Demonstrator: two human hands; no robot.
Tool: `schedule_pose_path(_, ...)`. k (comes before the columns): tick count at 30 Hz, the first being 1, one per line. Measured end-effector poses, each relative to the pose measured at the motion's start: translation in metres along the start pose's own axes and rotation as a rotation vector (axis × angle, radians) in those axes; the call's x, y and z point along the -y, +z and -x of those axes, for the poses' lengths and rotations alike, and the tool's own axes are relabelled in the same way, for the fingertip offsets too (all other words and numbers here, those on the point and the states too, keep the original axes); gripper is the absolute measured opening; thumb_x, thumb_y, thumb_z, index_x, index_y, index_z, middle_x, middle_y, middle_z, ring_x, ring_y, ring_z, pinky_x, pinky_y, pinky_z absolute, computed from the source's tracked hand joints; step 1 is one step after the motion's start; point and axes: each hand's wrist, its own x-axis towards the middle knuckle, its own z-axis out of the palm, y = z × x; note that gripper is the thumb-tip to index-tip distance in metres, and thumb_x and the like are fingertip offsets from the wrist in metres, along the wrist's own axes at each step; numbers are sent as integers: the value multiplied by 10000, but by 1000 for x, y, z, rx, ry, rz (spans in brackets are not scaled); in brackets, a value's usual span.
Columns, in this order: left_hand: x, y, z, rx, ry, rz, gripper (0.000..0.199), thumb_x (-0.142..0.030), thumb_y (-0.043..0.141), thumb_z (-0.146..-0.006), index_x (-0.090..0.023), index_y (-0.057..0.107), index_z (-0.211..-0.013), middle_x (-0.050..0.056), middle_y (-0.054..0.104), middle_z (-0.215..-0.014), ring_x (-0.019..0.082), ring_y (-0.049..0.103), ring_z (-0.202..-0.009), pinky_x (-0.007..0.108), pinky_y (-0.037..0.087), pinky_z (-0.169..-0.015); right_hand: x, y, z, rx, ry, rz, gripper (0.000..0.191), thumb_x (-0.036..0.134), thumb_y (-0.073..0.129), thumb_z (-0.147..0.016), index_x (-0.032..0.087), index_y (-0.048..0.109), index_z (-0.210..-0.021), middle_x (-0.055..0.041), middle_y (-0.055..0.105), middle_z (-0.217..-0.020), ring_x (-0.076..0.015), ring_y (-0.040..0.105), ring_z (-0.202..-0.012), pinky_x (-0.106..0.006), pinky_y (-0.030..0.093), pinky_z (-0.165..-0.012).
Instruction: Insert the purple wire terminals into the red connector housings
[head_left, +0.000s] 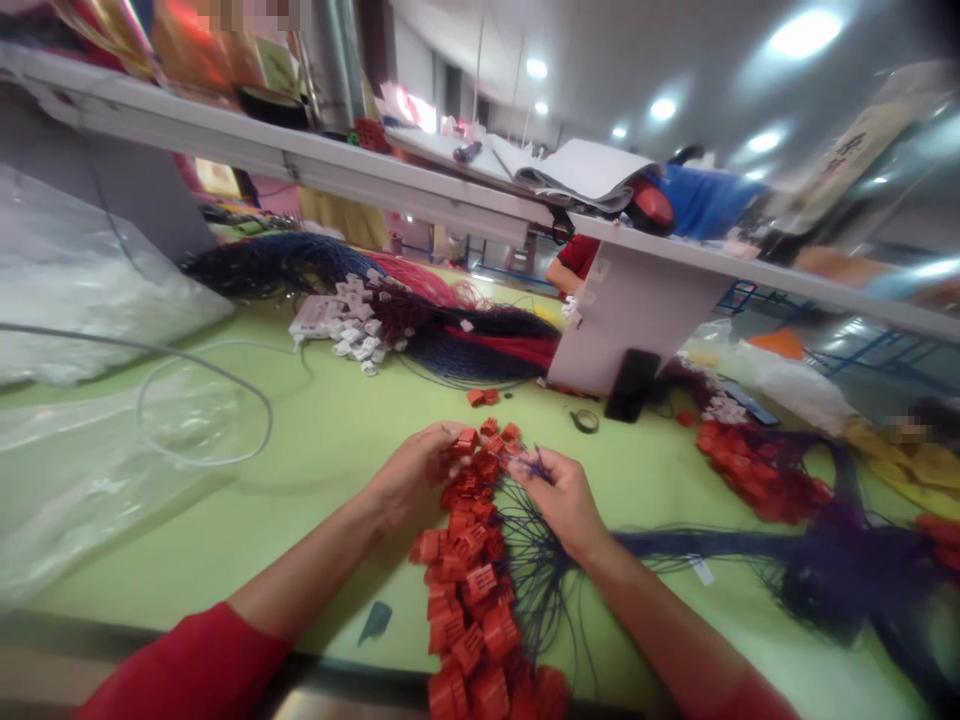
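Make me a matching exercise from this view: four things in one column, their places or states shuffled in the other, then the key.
1. Left hand
2. Right hand
3. Tape roll
4. Black phone

A. Against the upright panel
B. Fingers on a red connector
C. Flat on the green tabletop
D. Fingers on dark purple wires

Pairs: 1-B; 2-D; 3-C; 4-A

The orange connectors (482, 582) — cropped at bottom edge.
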Motion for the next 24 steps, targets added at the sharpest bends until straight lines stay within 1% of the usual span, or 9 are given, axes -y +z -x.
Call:
schedule_pose_path(2,-1,3,3,6,-13,42,316,-379,782,-697,-133,651,-846,95,732,-866,146,656,-656,239,514,-580,1,0,1,5,0,15,343,472,729,-781,162,593,-723,25,489,-665,-113,396,-639,-225,353,-592)
schedule_pose_path(5,-1,3,5,-5,-1,81,349,-369,840,-677,-165,629,-865,30,711,-799,162,693,-693,272,566,-660,0,-1,2,0,-6,20,327,460,710,-798,172,570,-734,34,454,-659,-110,372,-628,-219,335,-569)
schedule_pose_path(7,0,2,6,-15,16,86,386,-358,880,-668,-176,638,-906,-2,700,-780,146,691,-686,259,566,-663,0,-1,3,-1,-6,22,320,453,704,-803,175,560,-733,37,437,-653,-109,361,-622,-217,326,-558)
schedule_pose_path(10,2,1,7,-13,42,77,410,-324,922,-645,-160,659,-913,22,742,-867,113,679,-693,210,537,-639,0,0,3,-12,-7,13,314,443,697,-805,174,553,-729,36,436,-653,-106,355,-617,-216,323,-554)
schedule_pose_path(13,4,3,9,38,102,48,422,-297,938,-629,-158,636,-888,67,778,-951,135,705,-771,227,548,-706,1,1,3,-6,-26,-1,298,423,700,-796,165,568,-724,20,488,-674,-109,390,-628,-219,359,-581)
schedule_pose_path(15,7,5,10,73,167,-5,432,-287,938,-626,-168,612,-883,56,780,-892,155,716,-775,248,556,-716,2,2,4,8,-43,6,272,399,702,-787,159,589,-727,11,517,-681,-112,414,-634,-222,378,-591)
schedule_pose_path(19,13,10,13,74,279,-133,410,-265,920,-645,-167,646,-934,13,749,-820,112,662,-628,221,533,-602,3,2,6,25,-70,52,212,343,687,-782,163,595,-716,17,523,-652,-113,433,-616,-222,389,-580)
schedule_pose_path(21,16,12,13,95,277,-157,403,-261,908,-660,-160,671,-970,22,751,-826,114,663,-622,227,544,-604,3,2,7,34,-86,69,180,320,673,-786,162,606,-731,11,552,-665,-119,466,-628,-228,414,-603)
schedule_pose_path(24,18,10,14,160,252,-114,422,-250,900,-671,-171,657,-1007,43,765,-896,156,719,-731,262,583,-688,4,2,9,37,-108,96,148,297,657,-791,158,622,-752,4,586,-692,-125,497,-648,-233,437,-636)
